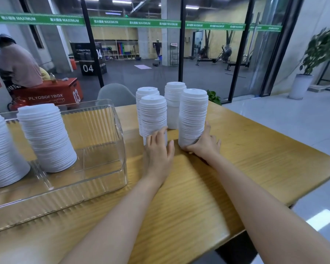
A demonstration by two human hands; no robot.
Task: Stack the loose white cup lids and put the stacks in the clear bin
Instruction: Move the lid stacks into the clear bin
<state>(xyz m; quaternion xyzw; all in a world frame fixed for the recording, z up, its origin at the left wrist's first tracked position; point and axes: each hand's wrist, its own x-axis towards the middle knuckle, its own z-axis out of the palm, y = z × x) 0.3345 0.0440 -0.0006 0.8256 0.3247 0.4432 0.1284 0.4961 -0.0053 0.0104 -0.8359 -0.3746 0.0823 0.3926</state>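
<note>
Red box (50, 94) behind reads PLYOSOFTBOX 03; right hand (204, 144) grips lid stack (193, 113).

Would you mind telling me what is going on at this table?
A person is handling stacks of white cup lids. On the table, the right hand grips the base of the right stack and the left hand rests against the front-left stack. Two back stacks stand behind. Two stacks already stand in the clear bin.

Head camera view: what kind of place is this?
Most likely a gym's café or lounge corner. Behind the glass wall stand an orange PLYOSOFTBOX jump box and exercise machines, while white lid stacks on the wooden table suggest drinks are served.
</note>
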